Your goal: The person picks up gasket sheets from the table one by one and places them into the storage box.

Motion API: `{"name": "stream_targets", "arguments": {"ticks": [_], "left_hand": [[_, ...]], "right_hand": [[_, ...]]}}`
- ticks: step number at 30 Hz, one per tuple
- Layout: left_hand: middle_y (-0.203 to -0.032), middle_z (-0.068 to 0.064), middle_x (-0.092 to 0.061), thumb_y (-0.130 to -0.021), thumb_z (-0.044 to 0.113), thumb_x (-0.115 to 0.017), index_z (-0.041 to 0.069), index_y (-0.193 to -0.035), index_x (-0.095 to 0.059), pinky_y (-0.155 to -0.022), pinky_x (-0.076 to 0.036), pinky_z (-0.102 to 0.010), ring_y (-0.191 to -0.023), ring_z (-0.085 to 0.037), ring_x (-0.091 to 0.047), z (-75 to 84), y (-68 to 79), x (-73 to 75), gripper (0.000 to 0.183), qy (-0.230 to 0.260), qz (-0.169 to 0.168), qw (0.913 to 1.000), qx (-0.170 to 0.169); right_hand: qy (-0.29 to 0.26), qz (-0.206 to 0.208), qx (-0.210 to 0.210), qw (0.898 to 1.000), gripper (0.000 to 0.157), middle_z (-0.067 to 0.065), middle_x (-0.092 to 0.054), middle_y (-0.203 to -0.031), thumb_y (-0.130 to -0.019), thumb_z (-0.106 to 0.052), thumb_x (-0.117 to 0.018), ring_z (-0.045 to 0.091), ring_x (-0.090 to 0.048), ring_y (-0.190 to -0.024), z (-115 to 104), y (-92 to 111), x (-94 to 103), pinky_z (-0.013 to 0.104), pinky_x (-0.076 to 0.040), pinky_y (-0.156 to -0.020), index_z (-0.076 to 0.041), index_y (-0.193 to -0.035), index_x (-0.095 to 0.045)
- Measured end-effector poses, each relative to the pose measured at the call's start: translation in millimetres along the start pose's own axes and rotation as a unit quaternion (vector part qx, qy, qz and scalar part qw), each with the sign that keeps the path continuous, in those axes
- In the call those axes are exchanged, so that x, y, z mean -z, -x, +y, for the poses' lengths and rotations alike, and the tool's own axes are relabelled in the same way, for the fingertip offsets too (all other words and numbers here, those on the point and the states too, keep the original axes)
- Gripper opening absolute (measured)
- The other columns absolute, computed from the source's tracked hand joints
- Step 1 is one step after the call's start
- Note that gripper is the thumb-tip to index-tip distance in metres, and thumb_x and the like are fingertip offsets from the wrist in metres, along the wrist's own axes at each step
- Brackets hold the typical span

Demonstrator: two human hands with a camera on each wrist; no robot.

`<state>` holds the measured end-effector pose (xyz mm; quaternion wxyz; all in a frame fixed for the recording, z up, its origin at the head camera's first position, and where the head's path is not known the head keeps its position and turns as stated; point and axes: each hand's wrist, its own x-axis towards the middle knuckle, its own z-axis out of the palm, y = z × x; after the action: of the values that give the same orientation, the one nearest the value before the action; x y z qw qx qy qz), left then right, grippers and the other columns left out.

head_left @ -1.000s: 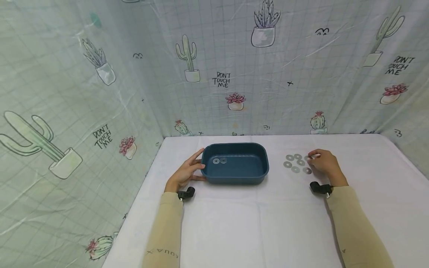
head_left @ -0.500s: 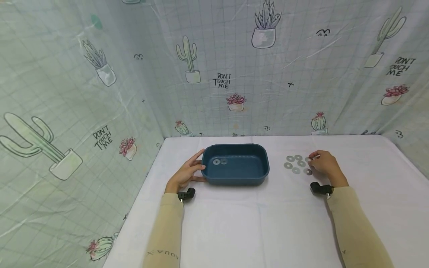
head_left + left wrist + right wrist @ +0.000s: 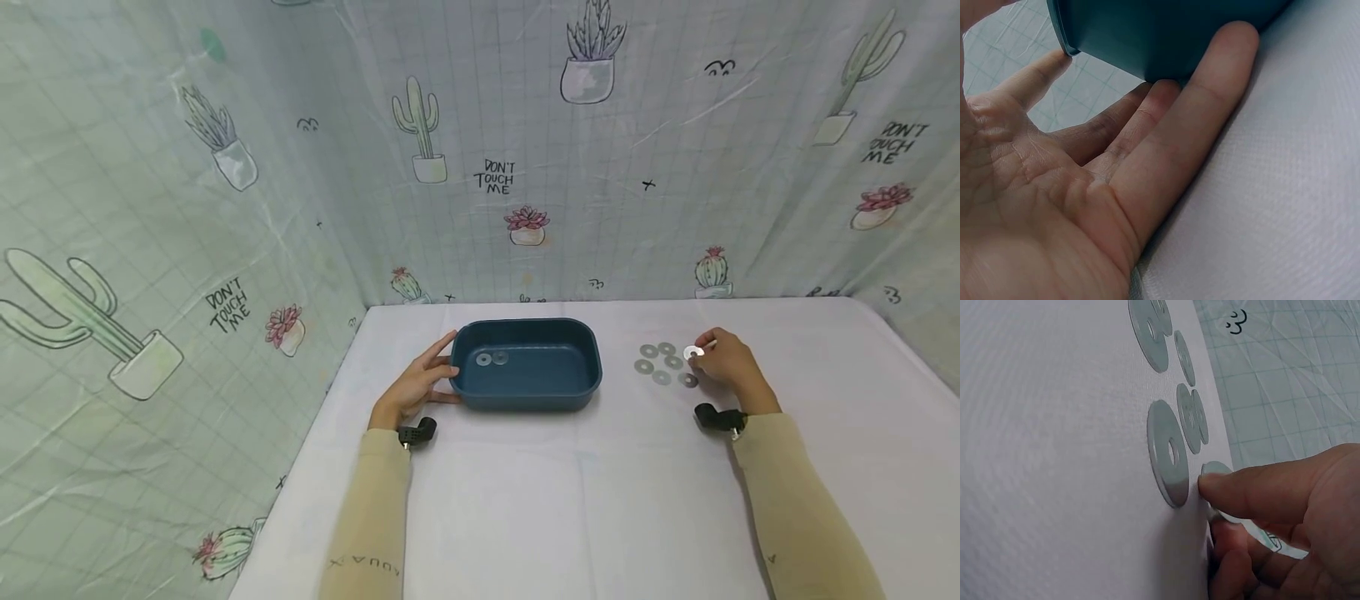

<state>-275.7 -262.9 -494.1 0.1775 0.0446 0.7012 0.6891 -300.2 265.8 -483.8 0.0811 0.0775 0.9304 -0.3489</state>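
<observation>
My left hand point(image 3: 412, 387) rests at the left end of a dark blue rectangular tub point(image 3: 525, 402), with its thumb at the rim. In the left wrist view its spread, mostly straight fingers point(image 3: 1166, 144) reach the outer wall of the tub point(image 3: 1135, 37), the lowest one lying along the cloth. My right hand point(image 3: 726, 362) pinches a flat metal washer point(image 3: 692, 352) between thumb and fingers. That washer point(image 3: 1216, 467) stands tilted, partly covered by the thumb. Several more washers point(image 3: 643, 367) lie flat just left of the right hand.
Inside the tub, two washers point(image 3: 483, 360) lie near its left end. A white cloth point(image 3: 495, 500) covers the table. Behind and to the left hangs a cactus-printed curtain point(image 3: 465, 233), close to the table's far edge.
The right hand's washer has tipped up and now catches the light, and the fingers have shifted slightly away from the body. The left hand and tub stay where they were.
</observation>
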Motion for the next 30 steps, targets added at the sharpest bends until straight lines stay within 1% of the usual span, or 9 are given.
{"name": "stream_targets", "arguments": {"ticks": [3,9,13,16,23,27,30], "left_hand": [[-0.162,-0.019,-0.031,-0.101,0.008,-0.059,0.043,-0.16,-0.03,-0.09,-0.059,-0.06,-0.139,-0.042,-0.048,-0.8,0.1,0.6,0.074,0.002,-0.009,1.0,-0.002],[-0.16,-0.019,-0.033,-0.101,0.01,-0.061,0.046,-0.157,-0.034,-0.09,-0.059,-0.06,-0.139,-0.043,-0.047,-0.2,1.2,1.0,0.073,0.002,-0.004,1.0,-0.003],[-0.159,-0.018,-0.034,-0.1,0.011,-0.062,0.047,-0.157,-0.035,-0.089,-0.06,-0.06,-0.138,-0.041,-0.048,0.4,2.1,0.9,0.073,0.005,-0.003,1.0,0.0],[-0.16,-0.019,-0.033,-0.101,0.01,-0.061,0.045,-0.158,-0.033,-0.089,-0.06,-0.06,-0.138,-0.04,-0.048,0.5,2.4,0.7,0.073,0.006,-0.003,1.0,-0.002],[-0.16,-0.019,-0.033,-0.101,0.009,-0.061,0.046,-0.157,-0.034,-0.09,-0.059,-0.061,-0.139,-0.043,-0.047,-0.1,1.8,0.1,0.073,0.007,0.0,1.0,0.004],[-0.16,-0.018,-0.035,-0.1,0.009,-0.062,0.047,-0.157,-0.035,-0.09,-0.059,-0.06,-0.137,-0.042,-0.05,0.2,1.6,-0.4,0.073,0.004,0.005,1.0,0.005],[-0.16,-0.017,-0.035,-0.101,0.009,-0.061,0.046,-0.157,-0.035,-0.09,-0.059,-0.06,-0.137,-0.041,-0.051,0.6,1.3,-0.5,0.073,0.005,0.007,0.9999,0.006]], "right_hand": [[0.005,0.004,0.0,1.0,0.039,0.026,-0.052,-0.112,-0.096,-0.017,-0.063,0.038,-0.052,-0.097,1,1,1.0,0.043,-0.045,-0.078,0.005,-0.125,-0.048],[-0.006,0.003,0.002,1.0,0.044,0.022,-0.056,-0.107,-0.097,-0.024,-0.065,0.035,-0.053,-0.095,4,3,1.8,0.039,-0.043,-0.074,0.003,-0.128,-0.051],[-0.022,0.007,0.003,1.0,0.043,0.015,-0.063,-0.1,-0.096,-0.023,-0.066,0.03,-0.057,-0.09,6,4,2.1,0.035,-0.042,-0.072,0.002,-0.129,-0.052],[-0.034,0.009,0.003,0.999,0.043,0.011,-0.066,-0.093,-0.096,-0.021,-0.066,0.027,-0.058,-0.086,7,4,2.4,0.035,-0.042,-0.072,0.002,-0.129,-0.052],[-0.06,0.015,-0.007,0.998,0.045,0.006,-0.068,-0.087,-0.096,-0.021,-0.066,0.029,-0.057,-0.089,6,5,3.1,0.038,-0.042,-0.076,0.001,-0.133,-0.052],[-0.078,0.023,0.007,0.997,0.045,-0.001,-0.068,-0.079,-0.095,-0.02,-0.066,0.022,-0.059,-0.082,9,2,3.9,0.035,-0.041,-0.073,0.001,-0.133,-0.053],[-0.106,0.026,0.015,0.994,0.045,-0.006,-0.069,-0.077,-0.097,-0.018,-0.065,0.014,-0.061,-0.076,11,1,4.0,0.03,-0.046,-0.068,0.002,-0.134,-0.053]]}}
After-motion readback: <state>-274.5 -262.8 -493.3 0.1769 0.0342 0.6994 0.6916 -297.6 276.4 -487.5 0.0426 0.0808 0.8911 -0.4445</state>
